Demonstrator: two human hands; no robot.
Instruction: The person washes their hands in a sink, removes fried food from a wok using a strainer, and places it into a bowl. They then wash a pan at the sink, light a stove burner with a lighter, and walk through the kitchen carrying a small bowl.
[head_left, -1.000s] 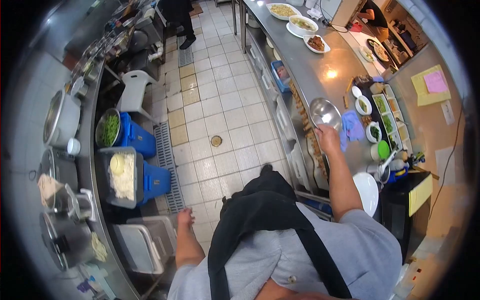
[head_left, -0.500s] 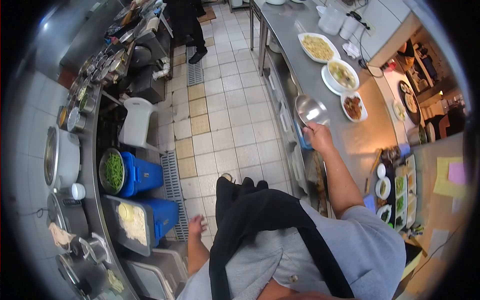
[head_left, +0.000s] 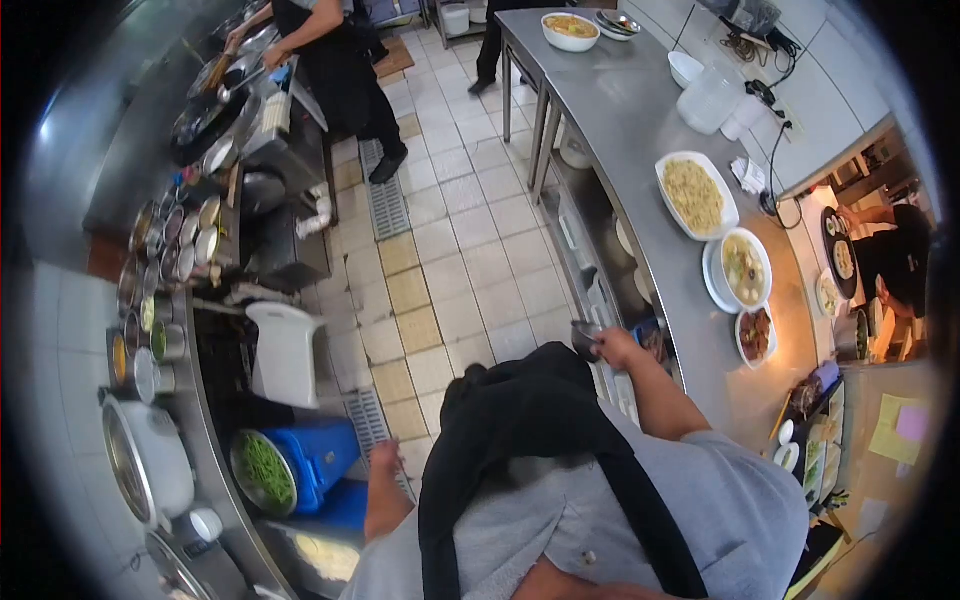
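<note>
My right hand (head_left: 614, 347) is closed round a metal ladle (head_left: 587, 338), held low beside the front edge of the steel counter (head_left: 640, 150). My left hand (head_left: 385, 458) hangs over the floor grate at my left side; its fingers are too blurred to read. On the counter to the right are a white dish of noodles or rice (head_left: 692, 195), a white bowl of soup (head_left: 742, 268) and a small white dish of reddish-brown food (head_left: 755, 336).
A cook in black (head_left: 335, 70) works at the stove, with another person's legs (head_left: 489, 50) further back. Along the left stand a white chair (head_left: 284, 352), a blue bin (head_left: 318, 455), a bowl of green beans (head_left: 264, 471) and a large cooker (head_left: 150, 462). Someone (head_left: 900, 262) is beyond the opening.
My right hand has drawn the ladle back from over the counter, down beside its edge. The view has shifted forward, showing more of the cook and the far counter.
</note>
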